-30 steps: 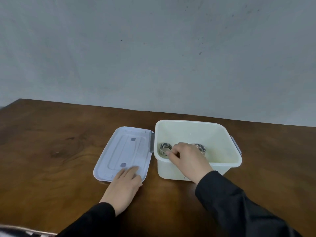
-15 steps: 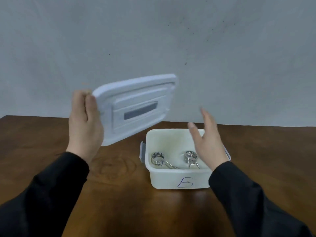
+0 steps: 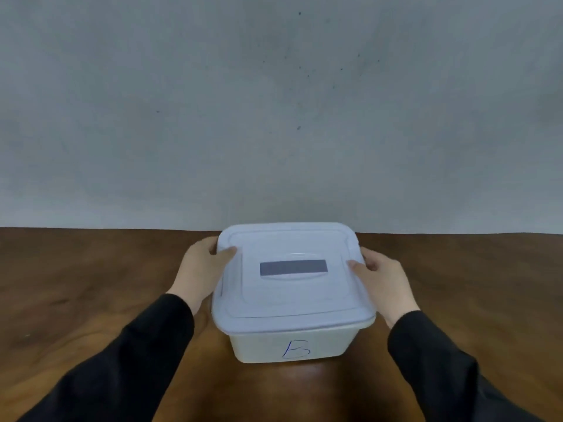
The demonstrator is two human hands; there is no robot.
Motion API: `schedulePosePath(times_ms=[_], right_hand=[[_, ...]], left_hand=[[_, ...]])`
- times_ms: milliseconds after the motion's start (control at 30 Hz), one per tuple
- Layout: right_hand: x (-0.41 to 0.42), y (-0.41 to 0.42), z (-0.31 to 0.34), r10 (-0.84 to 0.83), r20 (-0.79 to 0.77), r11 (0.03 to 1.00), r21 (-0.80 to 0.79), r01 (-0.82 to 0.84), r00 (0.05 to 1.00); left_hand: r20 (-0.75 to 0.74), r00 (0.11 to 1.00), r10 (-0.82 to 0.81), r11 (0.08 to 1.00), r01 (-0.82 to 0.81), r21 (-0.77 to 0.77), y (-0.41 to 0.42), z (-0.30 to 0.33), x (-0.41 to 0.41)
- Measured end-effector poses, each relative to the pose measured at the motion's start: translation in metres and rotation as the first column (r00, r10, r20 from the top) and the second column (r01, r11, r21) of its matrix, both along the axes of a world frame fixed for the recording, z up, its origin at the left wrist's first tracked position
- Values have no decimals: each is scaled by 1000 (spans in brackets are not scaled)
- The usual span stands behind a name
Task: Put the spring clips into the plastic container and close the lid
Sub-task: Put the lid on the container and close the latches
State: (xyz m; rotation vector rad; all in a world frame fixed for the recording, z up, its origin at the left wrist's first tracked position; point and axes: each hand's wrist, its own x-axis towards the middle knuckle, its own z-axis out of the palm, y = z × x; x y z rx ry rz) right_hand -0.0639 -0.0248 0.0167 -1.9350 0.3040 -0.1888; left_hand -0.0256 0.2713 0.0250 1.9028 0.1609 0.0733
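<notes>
A white plastic container, marked with a blue "B" on its front wall, stands on the table. Its pale lid, with a grey strip in the middle, lies on top and covers the opening. My left hand grips the lid's left edge, thumb on top. At the opposite edge, my right hand holds the lid the same way. The spring clips are hidden under the lid.
The brown wooden table stretches to both sides and ends at a grey wall just behind the container.
My left hand lifted the lid from the table and brought it over the container. Both hands now hold it down on top, hiding the spring clips.
</notes>
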Motion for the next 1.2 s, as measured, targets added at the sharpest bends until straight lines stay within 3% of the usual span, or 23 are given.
schedulePosePath(times_ms=[167,433,600,667,733,833,900,1033,1200], right_hand=[[27,-16,-28,17,-145,978,-203,-47,989],[24,-25,-27,103,-223,994,-9,-108,969],[21,-28,-37,125,-272,992,63,-112,954],[21,-27,-40,93,-323,993,100,-63,942],[21,-30,-41,77,-374,993,112,-37,924],[17,-35,-44,174,-369,983,121,-138,913],[13,-37,-47,220,-305,975,110,-195,927],[11,-28,-48,164,-164,977,-109,-183,973],[11,-22,-40,141,-195,919,-340,-202,970]], left_hand=[[-123,992,-17,991,34,131,-3,-25,18],[-273,950,-150,983,173,63,5,-31,8],[-300,941,-155,986,167,15,5,-33,-1],[-359,929,-93,996,83,-44,4,-33,-5],[-417,896,-153,975,69,-210,5,-36,-14],[-421,878,-227,928,64,-366,2,-33,-28],[-364,918,-156,953,42,-301,-3,-36,-29],[-210,978,13,996,6,92,-17,-42,-24],[-211,977,9,955,54,292,-20,-46,-19]])
